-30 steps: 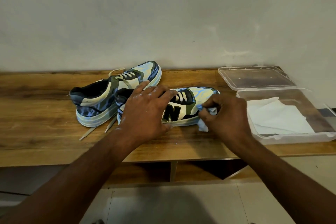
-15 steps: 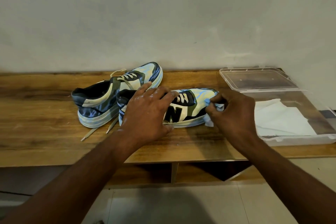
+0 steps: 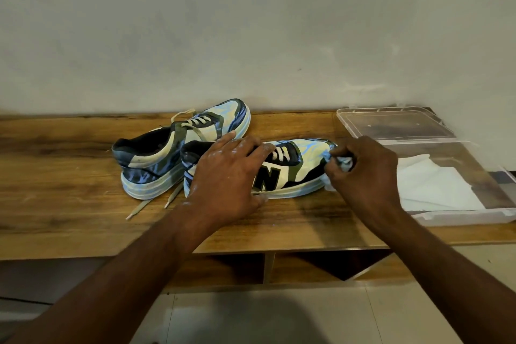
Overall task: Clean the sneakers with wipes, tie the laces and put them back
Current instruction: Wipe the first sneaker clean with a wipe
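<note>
Two blue, cream and black sneakers stand on a wooden shelf top. The near sneaker points right and shows a black N on its side. My left hand lies over its heel and collar, fingers spread, thumb at the sole. My right hand grips a crumpled white wipe against the toe. The far sneaker sits behind to the left, its laces loose and trailing onto the wood.
A clear plastic box with white wipes inside stands at the right end, its lid open against the wall. Below the shelf top are open cubbies and a tiled floor.
My right hand has slid the wipe from the sneaker's side near the sole up and rightward to the toe. My left hand has stayed on the heel.
</note>
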Motion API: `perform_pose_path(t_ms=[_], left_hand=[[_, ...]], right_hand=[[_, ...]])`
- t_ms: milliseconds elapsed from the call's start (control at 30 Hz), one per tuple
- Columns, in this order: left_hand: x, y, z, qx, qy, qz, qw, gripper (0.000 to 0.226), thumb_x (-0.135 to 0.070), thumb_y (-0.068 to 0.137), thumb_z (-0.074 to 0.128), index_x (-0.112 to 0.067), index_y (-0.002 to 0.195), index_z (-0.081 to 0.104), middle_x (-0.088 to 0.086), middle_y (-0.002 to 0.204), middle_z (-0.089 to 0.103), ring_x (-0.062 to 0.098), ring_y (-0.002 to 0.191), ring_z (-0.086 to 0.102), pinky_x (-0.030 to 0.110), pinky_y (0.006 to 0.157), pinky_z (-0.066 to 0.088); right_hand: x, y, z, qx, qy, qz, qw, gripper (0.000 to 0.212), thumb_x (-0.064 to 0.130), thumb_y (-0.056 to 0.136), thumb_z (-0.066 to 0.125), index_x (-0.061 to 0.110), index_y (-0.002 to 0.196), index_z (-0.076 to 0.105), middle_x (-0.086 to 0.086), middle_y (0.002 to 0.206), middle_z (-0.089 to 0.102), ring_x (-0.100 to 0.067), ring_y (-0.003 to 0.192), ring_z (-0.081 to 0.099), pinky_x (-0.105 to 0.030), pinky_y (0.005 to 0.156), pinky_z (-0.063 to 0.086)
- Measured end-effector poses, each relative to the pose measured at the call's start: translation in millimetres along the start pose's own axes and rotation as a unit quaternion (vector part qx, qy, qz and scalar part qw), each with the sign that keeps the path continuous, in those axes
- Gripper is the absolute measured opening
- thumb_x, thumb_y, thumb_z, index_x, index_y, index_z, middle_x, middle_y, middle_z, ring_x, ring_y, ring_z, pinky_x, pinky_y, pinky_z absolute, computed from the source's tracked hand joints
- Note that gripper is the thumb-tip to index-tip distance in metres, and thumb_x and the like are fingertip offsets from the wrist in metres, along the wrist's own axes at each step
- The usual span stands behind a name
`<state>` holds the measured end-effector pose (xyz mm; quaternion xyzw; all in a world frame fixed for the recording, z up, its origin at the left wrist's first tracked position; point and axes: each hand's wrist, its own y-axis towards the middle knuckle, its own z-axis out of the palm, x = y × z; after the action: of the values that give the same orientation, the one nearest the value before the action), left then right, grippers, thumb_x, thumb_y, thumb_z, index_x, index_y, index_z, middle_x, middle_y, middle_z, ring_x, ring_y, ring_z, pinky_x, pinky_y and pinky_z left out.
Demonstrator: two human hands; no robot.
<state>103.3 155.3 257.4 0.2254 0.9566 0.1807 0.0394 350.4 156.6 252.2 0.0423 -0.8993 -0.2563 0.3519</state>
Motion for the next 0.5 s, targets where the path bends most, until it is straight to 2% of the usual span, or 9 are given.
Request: perform_pose_path(t_ms=[67,133,200,267,300,367,500], left_hand=[[-0.1,0.7,-0.6,0.009,-0.004,-0.002,1.0,0.092,-0.062,0.063,0.086,-0.026,0.142,0.057,-0.004,0.136,0.063,0.023,0.124,0.062,0.041,0.118,0.034],[-1.1,1.2,-2.2,0.023,0.002,-0.003,1.0,0.091,-0.062,0.065,0.084,-0.025,0.143,0.054,-0.002,0.139,0.061,0.024,0.127,0.06,0.043,0.119,0.034],[-6.7,1.2,-4.0,0.034,0.027,0.004,0.999,0.094,-0.06,0.069,0.083,-0.022,0.148,0.049,0.005,0.148,0.055,0.027,0.137,0.052,0.046,0.124,0.027],[-17.3,0.3,-3.4,0.036,0.054,0.025,0.998,0.097,-0.054,0.071,0.085,-0.018,0.151,0.045,0.013,0.158,0.045,0.032,0.149,0.039,0.051,0.127,0.021],[-22.6,0.5,-2.8,0.031,0.061,0.044,0.997,0.098,-0.052,0.071,0.086,-0.015,0.151,0.046,0.016,0.159,0.043,0.033,0.151,0.035,0.053,0.127,0.022],[-31.9,3.8,-0.4,0.02,0.064,0.076,0.995,0.098,-0.048,0.069,0.088,-0.012,0.15,0.047,0.018,0.158,0.043,0.035,0.151,0.035,0.055,0.125,0.025],[-39.4,13.2,7.9,0.038,0.079,0.077,0.993,0.089,-0.049,0.077,0.081,-0.012,0.15,0.045,0.017,0.156,0.045,0.035,0.15,0.037,0.058,0.124,0.023]], right_hand=[[7.6,-10.3,6.6,0.038,-0.015,-0.037,0.998,0.014,0.005,0.078,0.077,0.016,0.082,0.071,0.002,0.086,0.066,-0.014,0.079,0.06,-0.03,0.071,0.052],[15.9,-19.7,12.8,0.081,-0.025,-0.074,0.994,0.016,0.005,0.078,0.078,0.018,0.085,0.072,0.002,0.09,0.064,-0.011,0.08,0.057,-0.015,0.07,0.042],[17.7,-18.9,14.0,0.088,-0.021,-0.085,0.992,0.016,0.005,0.076,0.08,0.016,0.085,0.073,0.002,0.088,0.065,-0.009,0.078,0.057,-0.013,0.068,0.04],[15.0,-12.2,9.3,0.07,-0.005,-0.057,0.996,0.015,0.005,0.074,0.082,0.016,0.082,0.075,0.005,0.085,0.066,-0.006,0.075,0.058,-0.011,0.069,0.043],[13.3,-8.7,6.6,0.058,0.001,-0.042,0.997,0.015,0.005,0.073,0.082,0.016,0.08,0.075,0.005,0.083,0.067,-0.006,0.074,0.06,-0.015,0.069,0.047],[9.1,-3.5,2.3,0.035,0.001,-0.031,0.999,0.013,0.007,0.072,0.082,0.016,0.079,0.075,0.004,0.082,0.069,-0.011,0.075,0.063,-0.033,0.071,0.054],[3.6,0.8,-3.9,-0.001,-0.029,-0.007,1.0,0.013,0.01,0.072,0.08,0.012,0.084,0.076,0.001,0.082,0.068,-0.016,0.074,0.063,-0.04,0.069,0.054]])
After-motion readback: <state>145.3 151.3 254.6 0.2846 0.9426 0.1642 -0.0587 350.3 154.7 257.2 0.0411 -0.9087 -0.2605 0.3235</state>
